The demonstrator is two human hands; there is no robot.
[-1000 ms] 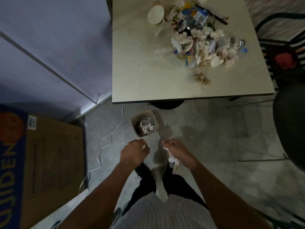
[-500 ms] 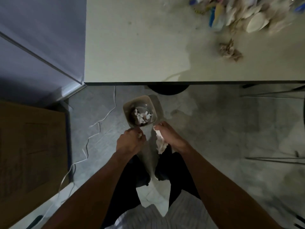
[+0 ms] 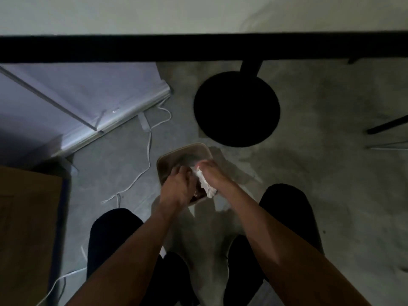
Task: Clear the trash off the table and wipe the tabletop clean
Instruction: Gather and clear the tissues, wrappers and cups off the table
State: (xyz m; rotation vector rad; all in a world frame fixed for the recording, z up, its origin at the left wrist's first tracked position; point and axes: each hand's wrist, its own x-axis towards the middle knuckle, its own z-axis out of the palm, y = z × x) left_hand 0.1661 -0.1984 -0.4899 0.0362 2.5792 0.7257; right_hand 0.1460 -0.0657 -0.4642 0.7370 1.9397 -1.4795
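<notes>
A small beige trash bin (image 3: 184, 149) stands on the concrete floor below the table's edge (image 3: 198, 48). Both my hands are over its opening. My right hand (image 3: 217, 176) grips a crumpled white tissue (image 3: 205, 184) that hangs over the bin's near rim. My left hand (image 3: 177, 187) is just left of the tissue, its fingers curled down into the bin; whether they hold anything is hidden. The bin's contents are mostly covered by my hands. Only a bare strip of the tabletop (image 3: 154, 14) shows at the top; the trash on it is out of view.
The table's round black base (image 3: 237, 109) sits just beyond the bin. A white cable (image 3: 148, 149) trails across the floor at left, by a pale wall panel (image 3: 77, 91). A cardboard box (image 3: 28, 228) stands at left. Thin chair legs (image 3: 386, 124) show at right. My knees flank my arms.
I have crouched lower, so the view dropped below the table and the trash pile left view. Both hands moved forward over the bin; the right still holds the tissue.
</notes>
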